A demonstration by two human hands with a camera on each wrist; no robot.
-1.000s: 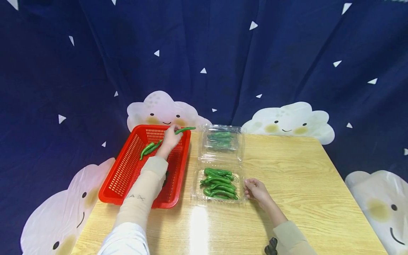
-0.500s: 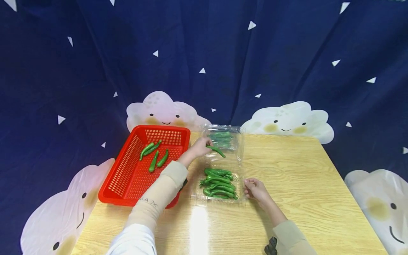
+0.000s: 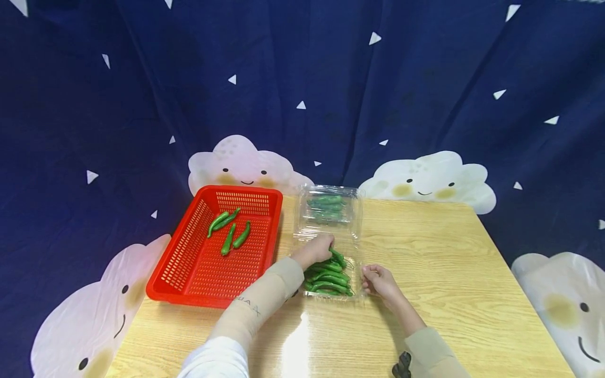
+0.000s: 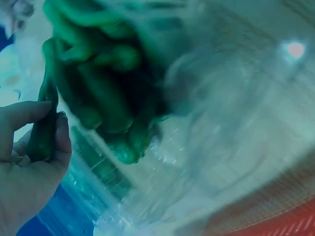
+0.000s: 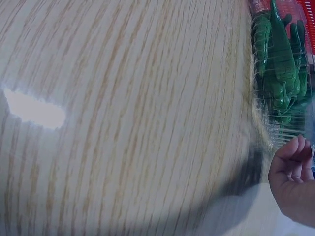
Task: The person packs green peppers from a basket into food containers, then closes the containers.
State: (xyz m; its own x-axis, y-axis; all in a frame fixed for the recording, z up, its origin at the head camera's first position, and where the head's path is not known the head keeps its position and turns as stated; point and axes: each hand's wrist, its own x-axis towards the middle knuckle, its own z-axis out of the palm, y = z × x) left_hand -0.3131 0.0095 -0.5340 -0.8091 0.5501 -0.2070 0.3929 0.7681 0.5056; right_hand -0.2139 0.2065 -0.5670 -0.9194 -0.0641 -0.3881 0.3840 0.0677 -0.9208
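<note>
Above the far part of a clear plastic clamshell container (image 3: 356, 294), my left hand (image 3: 318, 250) pinches a green chili pepper. The left wrist view shows this pepper (image 4: 43, 132) between thumb and fingers, hanging beside the pile of green chili peppers (image 4: 98, 93) in the container. My right hand (image 3: 379, 281) pinches the container's right rim with curled fingers; the right wrist view has that hand (image 5: 295, 182) at the corner of the container, close to the peppers. The hinged lid (image 3: 328, 229) stands open behind the base.
A red plastic basket (image 3: 158, 281) stands left of the container, with several green chili peppers (image 3: 228, 240) lying inside. All sits on a light wooden table (image 3: 439, 252). A dark blue curtain (image 3: 302, 63) with clouds hangs behind the table.
My left hand has moved from above the basket rightward, past the lid, then down to the peppers in the container, carrying one chili pepper. My right hand has stayed at the rim.
</note>
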